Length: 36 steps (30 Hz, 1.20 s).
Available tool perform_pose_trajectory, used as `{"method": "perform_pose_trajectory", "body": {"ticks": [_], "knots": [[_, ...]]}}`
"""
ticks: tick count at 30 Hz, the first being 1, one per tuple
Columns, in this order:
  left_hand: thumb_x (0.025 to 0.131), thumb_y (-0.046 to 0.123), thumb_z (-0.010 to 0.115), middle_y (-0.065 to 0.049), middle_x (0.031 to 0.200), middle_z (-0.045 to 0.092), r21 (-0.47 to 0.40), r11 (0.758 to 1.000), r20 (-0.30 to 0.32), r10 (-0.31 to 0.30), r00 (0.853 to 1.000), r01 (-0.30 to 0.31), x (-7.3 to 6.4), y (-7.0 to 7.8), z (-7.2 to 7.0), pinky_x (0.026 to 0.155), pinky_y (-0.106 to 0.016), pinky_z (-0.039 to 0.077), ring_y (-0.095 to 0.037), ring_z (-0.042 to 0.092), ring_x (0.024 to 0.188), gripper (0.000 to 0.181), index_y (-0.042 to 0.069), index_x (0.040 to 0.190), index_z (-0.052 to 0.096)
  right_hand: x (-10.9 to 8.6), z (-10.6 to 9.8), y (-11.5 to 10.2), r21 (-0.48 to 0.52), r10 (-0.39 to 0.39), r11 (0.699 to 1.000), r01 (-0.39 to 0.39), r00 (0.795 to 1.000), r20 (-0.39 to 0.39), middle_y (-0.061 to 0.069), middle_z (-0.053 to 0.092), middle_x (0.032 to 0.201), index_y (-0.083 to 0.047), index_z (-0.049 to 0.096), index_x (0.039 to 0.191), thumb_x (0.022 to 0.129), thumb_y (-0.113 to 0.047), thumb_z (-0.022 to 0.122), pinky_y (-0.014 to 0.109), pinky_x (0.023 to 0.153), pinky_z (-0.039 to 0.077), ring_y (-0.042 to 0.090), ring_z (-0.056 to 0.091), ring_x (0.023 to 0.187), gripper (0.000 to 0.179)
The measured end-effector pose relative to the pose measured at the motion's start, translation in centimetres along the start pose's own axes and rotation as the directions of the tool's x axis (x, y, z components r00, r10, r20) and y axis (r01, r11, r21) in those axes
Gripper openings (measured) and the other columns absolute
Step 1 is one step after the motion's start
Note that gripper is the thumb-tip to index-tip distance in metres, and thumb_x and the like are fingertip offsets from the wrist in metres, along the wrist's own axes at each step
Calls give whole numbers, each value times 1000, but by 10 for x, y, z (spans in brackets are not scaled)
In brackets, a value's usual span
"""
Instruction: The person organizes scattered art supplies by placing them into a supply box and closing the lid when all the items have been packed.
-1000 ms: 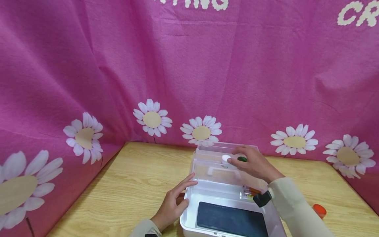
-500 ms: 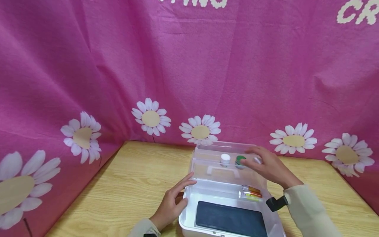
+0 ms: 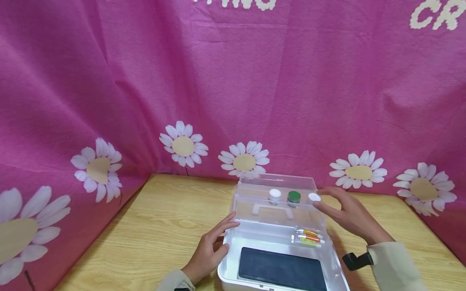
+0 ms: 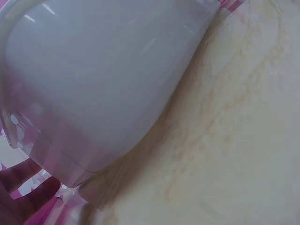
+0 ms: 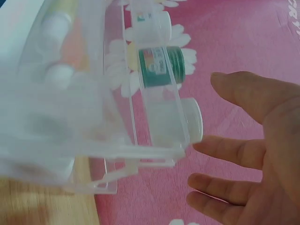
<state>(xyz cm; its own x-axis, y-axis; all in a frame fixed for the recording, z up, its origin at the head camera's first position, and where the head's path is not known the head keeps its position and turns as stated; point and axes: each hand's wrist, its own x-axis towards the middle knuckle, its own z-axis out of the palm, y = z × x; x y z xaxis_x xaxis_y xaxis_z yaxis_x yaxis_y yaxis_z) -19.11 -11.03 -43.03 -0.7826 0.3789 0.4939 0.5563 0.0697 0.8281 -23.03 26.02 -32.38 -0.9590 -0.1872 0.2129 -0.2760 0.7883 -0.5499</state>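
A clear-lidded white plastic case [image 3: 284, 242] stands opened on the table. In its lid compartment are a left white-capped jar [image 3: 274, 195], a green-capped jar [image 3: 293, 197] and a right white-capped jar [image 3: 314, 197]. My right hand [image 3: 349, 212] is at that right jar, fingers spread. In the right wrist view its index fingertip is by the jar's cap [image 5: 196, 119], while the thumb stands apart; contact cannot be told. My left hand [image 3: 207, 252] rests on the case's left edge, fingers extended. Paint tubes [image 3: 308, 237] and a dark flat rectangular object [image 3: 282, 267] lie inside the case.
A wooden table [image 3: 174, 218] carries the case. Behind and to the sides hangs a pink cloth [image 3: 276, 81] printed with daisies. The case's raised lid edge [image 3: 276, 181] stands close to the cloth.
My right hand has moved right, from the left white-capped jar past the green-capped one to the right white-capped jar. The left hand stays on the case. The jars stand in view now.
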Motion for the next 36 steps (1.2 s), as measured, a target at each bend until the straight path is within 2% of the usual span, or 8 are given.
{"method": "perform_pose_trajectory", "body": {"ticks": [4,11,15,25,32,36], "knots": [[83,-18,48,-19,153,31,9,1000,6,14,1000,-14,1,6,1,94,-28,48,-34,41,133,54,0,134,52,-7,-2,10,-13,-17,1000,16,999,-35,20,50,137,-9,56,132,89,-48,63,71,91,36,43,41,126,58],[84,-17,50,-6,155,32,11,1000,-4,15,1000,-15,0,-20,4,95,-28,48,-26,39,136,60,13,136,52,-19,-5,24,-21,23,999,-24,999,-47,22,47,138,-7,54,133,90,-48,61,70,88,38,46,40,126,59],[84,-15,51,1,155,33,14,1000,-4,2,1000,-2,0,-27,3,94,-29,48,-22,39,137,63,20,136,53,-25,-7,31,-5,36,999,-36,998,-48,23,47,138,-7,54,133,91,-46,60,70,88,38,45,40,126,57],[85,-13,49,4,155,32,39,999,0,-9,1000,9,-1,-28,2,94,-29,49,-20,40,136,64,23,137,52,-28,-12,39,-14,57,998,-57,998,-21,24,46,138,-7,53,134,92,-46,59,71,87,39,46,39,126,57],[84,-13,49,-3,155,32,58,998,4,35,999,-35,-2,-27,-1,93,-30,50,-24,42,135,63,17,138,51,-30,-18,44,6,52,999,-52,998,-19,22,48,138,-9,53,134,92,-46,59,68,87,39,44,39,127,56],[83,-14,49,0,155,32,45,999,2,17,1000,-17,-1,-26,0,94,-29,49,-23,40,135,64,19,137,52,-33,-23,51,14,58,998,-58,998,-4,22,49,137,-9,53,133,93,-46,58,65,87,42,43,41,126,55]]}}
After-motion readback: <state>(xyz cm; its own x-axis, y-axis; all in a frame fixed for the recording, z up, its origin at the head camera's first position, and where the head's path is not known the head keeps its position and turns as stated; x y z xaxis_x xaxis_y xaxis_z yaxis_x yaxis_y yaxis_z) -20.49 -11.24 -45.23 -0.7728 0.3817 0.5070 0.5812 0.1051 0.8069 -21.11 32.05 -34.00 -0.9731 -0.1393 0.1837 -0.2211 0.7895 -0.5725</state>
